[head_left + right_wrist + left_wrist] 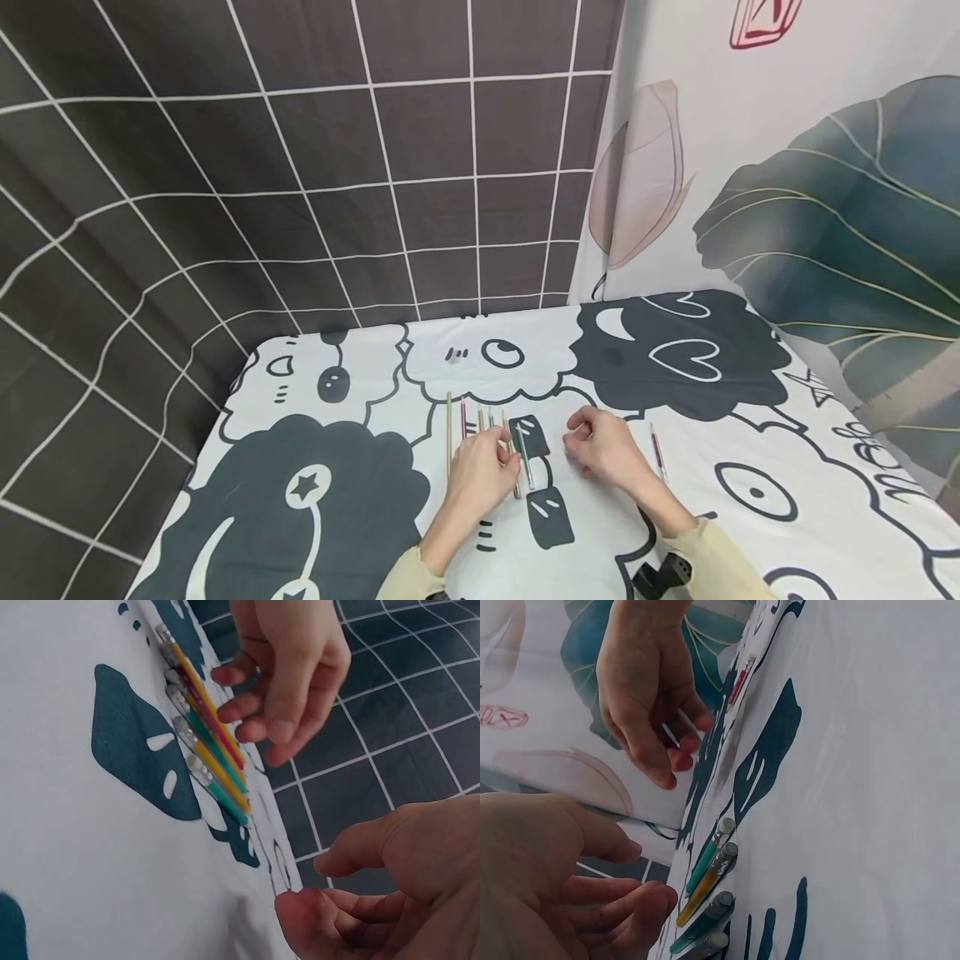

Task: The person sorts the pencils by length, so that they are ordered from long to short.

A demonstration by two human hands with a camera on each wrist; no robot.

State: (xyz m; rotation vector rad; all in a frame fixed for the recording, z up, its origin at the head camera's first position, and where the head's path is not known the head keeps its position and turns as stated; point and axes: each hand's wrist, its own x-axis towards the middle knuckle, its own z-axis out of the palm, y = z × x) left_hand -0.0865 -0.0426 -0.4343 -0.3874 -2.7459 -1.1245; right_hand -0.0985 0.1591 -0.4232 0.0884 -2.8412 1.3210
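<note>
Several slim pencils with silver ferrules and whitish ends lie side by side on the cloth, among them a green pencil (526, 458) at the row's right end and a yellow pencil (449, 433) at its left end. My left hand (483, 467) hovers over this row, fingers loosely bent and holding nothing. It hides the middle of the row in the head view. To the right of the row is my right hand (603, 447), also holding nothing, its fingers relaxed above the cloth. Farther right, a single red pencil (658, 452) lies apart from the others.
A cartoon-printed black and white cloth (615, 533) covers the surface. Behind it hangs a dark curtain with a white grid (427, 200). At the right hangs a pale leaf-printed curtain (705, 133).
</note>
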